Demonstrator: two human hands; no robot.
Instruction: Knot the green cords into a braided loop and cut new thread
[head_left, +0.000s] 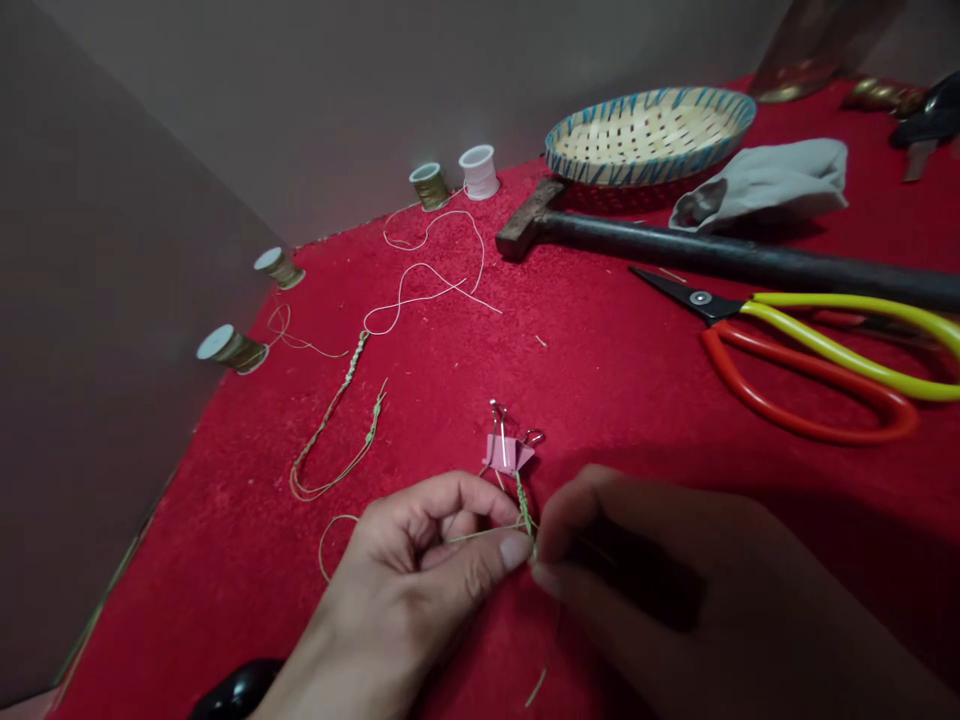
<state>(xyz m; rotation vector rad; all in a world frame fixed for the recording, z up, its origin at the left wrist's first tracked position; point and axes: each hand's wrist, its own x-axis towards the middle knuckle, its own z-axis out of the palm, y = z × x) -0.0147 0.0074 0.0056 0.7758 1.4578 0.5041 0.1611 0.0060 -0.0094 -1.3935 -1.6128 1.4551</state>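
Note:
A short green braided cord (523, 505) runs down from a pink binder clip (508, 452) that lies on the red cloth (600, 380). My left hand (420, 560) pinches the cord's threads between thumb and fingers, just below the clip. My right hand (645, 570) meets it from the right, fingers pressed together on the same threads at the braid's lower end. Loose thread ends trail toward me under both hands.
A finished green-and-white braid (337, 420) and loose white thread (427, 280) lie to the left. Several thread spools (232, 348) stand along the wall. A hammer (720, 255), red-and-yellow scissors (810, 350), a woven basket (649, 135) and a grey cloth (765, 180) sit at the right.

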